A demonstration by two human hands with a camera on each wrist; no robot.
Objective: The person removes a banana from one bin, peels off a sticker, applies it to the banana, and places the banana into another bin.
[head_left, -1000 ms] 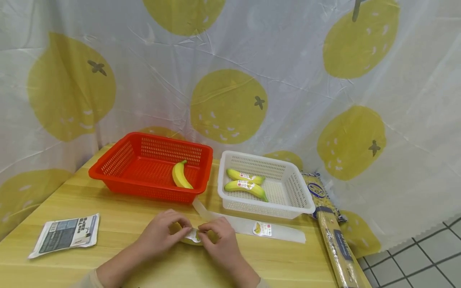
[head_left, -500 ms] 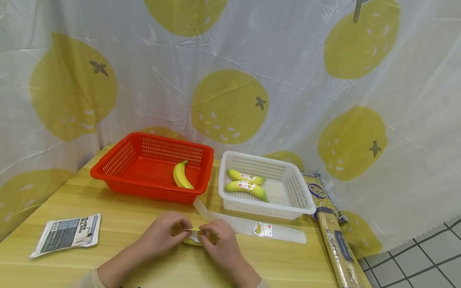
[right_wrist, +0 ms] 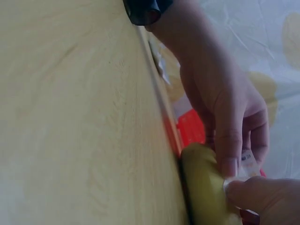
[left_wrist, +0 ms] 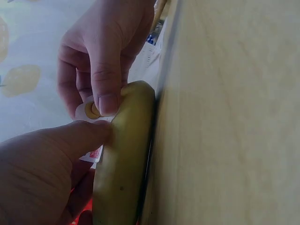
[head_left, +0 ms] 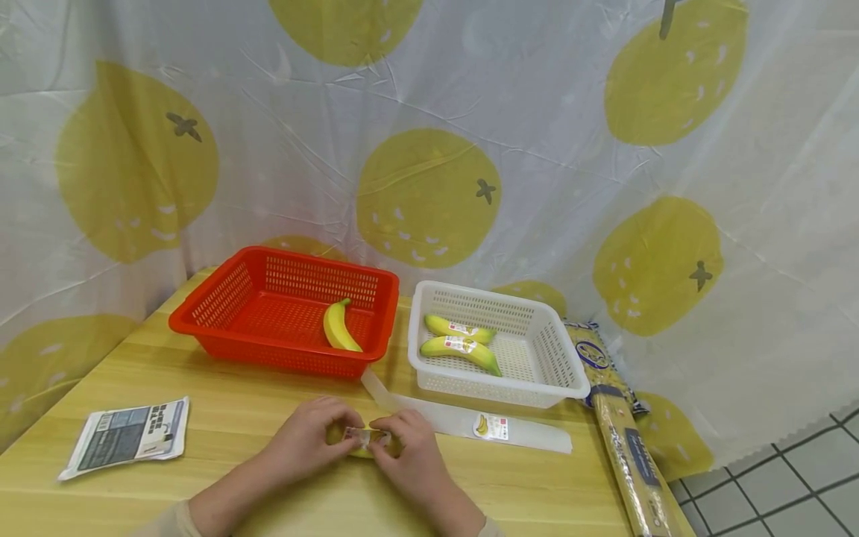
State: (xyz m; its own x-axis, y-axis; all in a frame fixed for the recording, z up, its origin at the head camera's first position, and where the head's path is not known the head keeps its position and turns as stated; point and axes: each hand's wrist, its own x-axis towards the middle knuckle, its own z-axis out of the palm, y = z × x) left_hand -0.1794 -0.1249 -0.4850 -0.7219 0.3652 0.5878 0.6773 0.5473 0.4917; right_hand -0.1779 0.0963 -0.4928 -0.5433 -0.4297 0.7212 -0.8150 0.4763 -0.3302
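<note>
On the table, a yellow banana [head_left: 362, 453] lies crosswise between both hands. A white sticker [head_left: 360, 435] with a banana picture is against its upper side. My left hand [head_left: 310, 440] pinches the sticker's left end, and my right hand [head_left: 414, 456] pinches the other end. In the left wrist view, both thumbs press the sticker [left_wrist: 83, 110] along the side of the banana [left_wrist: 123, 164], with fingers curled behind it. The right wrist view shows the thumbs close together beside the banana [right_wrist: 202, 183]. Fingers partly cover the sticker.
A red basket [head_left: 268, 356] behind the hands holds one banana [head_left: 340, 328]. The white basket [head_left: 483, 384] holds two labelled bananas [head_left: 463, 353]. In front runs a backing strip [head_left: 537, 438] with one sticker [head_left: 491, 426]. A packet [head_left: 127, 438] lies left; bagged goods [head_left: 624, 455] lie right.
The sticker has turned from facing up over the banana to lying lower against it, and its left end now shows by the left thumb. Both hands stay in nearly the same place.
</note>
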